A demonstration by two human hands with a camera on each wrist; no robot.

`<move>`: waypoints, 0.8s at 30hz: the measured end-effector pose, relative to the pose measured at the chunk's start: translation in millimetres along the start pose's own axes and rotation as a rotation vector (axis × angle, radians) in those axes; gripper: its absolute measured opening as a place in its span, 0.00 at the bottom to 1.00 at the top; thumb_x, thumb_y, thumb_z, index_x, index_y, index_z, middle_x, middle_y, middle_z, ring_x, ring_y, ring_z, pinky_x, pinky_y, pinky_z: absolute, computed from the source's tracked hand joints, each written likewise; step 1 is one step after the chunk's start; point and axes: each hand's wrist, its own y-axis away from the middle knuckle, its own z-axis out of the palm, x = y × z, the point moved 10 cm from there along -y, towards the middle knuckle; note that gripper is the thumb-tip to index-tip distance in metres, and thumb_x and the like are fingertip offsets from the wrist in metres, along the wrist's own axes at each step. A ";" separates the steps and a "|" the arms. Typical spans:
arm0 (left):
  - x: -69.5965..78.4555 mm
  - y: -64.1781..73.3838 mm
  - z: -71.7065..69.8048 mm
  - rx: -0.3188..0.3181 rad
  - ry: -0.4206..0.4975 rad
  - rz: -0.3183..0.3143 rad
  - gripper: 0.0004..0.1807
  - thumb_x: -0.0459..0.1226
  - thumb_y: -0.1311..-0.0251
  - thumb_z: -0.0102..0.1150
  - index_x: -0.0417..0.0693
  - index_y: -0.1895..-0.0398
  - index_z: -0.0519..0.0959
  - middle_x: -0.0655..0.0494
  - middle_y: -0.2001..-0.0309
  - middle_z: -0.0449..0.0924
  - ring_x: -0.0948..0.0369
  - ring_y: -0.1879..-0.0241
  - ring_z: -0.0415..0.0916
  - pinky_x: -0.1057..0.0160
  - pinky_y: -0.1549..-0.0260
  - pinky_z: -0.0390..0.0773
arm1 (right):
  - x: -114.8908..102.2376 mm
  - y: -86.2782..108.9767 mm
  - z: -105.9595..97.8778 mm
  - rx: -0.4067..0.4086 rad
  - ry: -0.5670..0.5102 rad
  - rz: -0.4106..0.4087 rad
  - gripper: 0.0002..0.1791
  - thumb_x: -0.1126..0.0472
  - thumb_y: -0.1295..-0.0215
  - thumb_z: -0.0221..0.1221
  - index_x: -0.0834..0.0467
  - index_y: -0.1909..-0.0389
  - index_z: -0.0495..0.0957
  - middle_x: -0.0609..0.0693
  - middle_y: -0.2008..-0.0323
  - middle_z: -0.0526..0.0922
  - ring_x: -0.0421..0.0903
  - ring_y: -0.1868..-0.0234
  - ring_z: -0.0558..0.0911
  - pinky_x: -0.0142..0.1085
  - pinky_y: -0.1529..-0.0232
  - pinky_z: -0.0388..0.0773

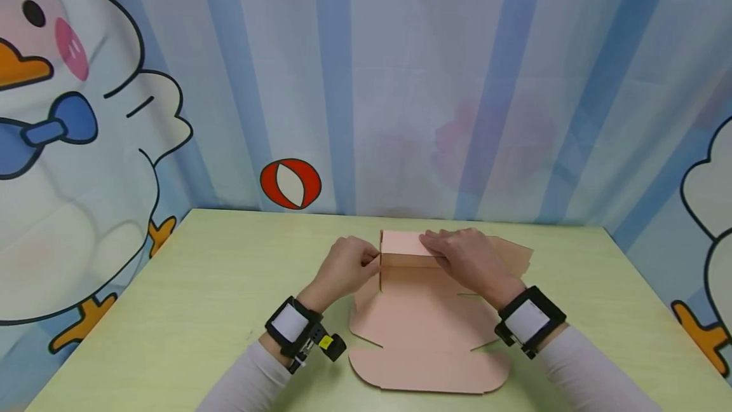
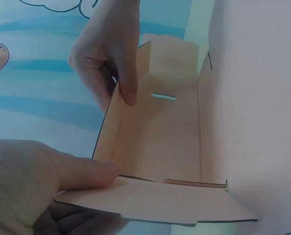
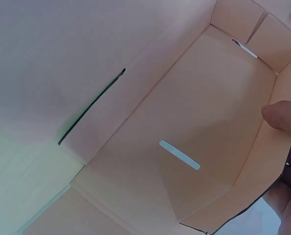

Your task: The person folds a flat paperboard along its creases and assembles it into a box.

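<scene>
Pinching (left hand): the left hand (image 1: 345, 266) nips the notched cardboard left end panel (image 2: 174, 198) between thumb and curled fingers, with only the panel's thickness between them.
Gripping (right hand): the right hand (image 1: 471, 259) has its thumb on the inner face of the long cardboard far wall (image 3: 260, 161), its other fingers bent behind the outer face.
Box: the partly folded, pinkish-tan cardboard box (image 1: 423, 320) is on the pale green bench (image 1: 200, 310), its tray close to the far edge, its broad round-cornered front panel (image 1: 429, 370) reaching towards the near edge; whether that panel lies flat is unclear.
Long axis: the tray runs left to right, along the bench's far edge.
Key corner: the far wall and left end panel adjoin at the tray's far-left corner; the left hand is nearer it.
Right end: the tan end flap (image 1: 515, 256) juts out beyond the right hand.
</scene>
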 end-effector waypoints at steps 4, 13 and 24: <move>1.0 1.4 1.6 0.006 0.007 -0.017 0.06 0.34 0.38 0.63 0.43 0.71 0.87 0.53 0.70 0.88 0.61 0.70 0.84 0.67 0.70 0.80 | -0.7 -0.3 -1.2 0.001 0.003 -0.006 0.18 0.64 0.40 0.68 0.54 0.48 0.84 0.54 0.57 0.89 0.51 0.66 0.89 0.44 0.66 0.85; -9.6 1.9 5.4 -0.052 0.167 -0.075 0.13 0.39 0.30 0.55 0.43 0.64 0.87 0.49 0.67 0.87 0.57 0.70 0.85 0.68 0.72 0.83 | -0.2 -0.4 0.7 -0.011 0.007 -0.009 0.19 0.65 0.41 0.68 0.53 0.48 0.84 0.53 0.57 0.89 0.50 0.62 0.89 0.44 0.63 0.86; -13.8 0.6 8.0 -0.078 0.117 -0.045 0.13 0.36 0.37 0.64 0.41 0.51 0.85 0.50 0.61 0.89 0.59 0.65 0.86 0.66 0.65 0.85 | -0.3 -0.5 0.4 -0.025 0.008 -0.005 0.20 0.64 0.41 0.68 0.52 0.47 0.84 0.53 0.56 0.89 0.50 0.63 0.89 0.44 0.64 0.86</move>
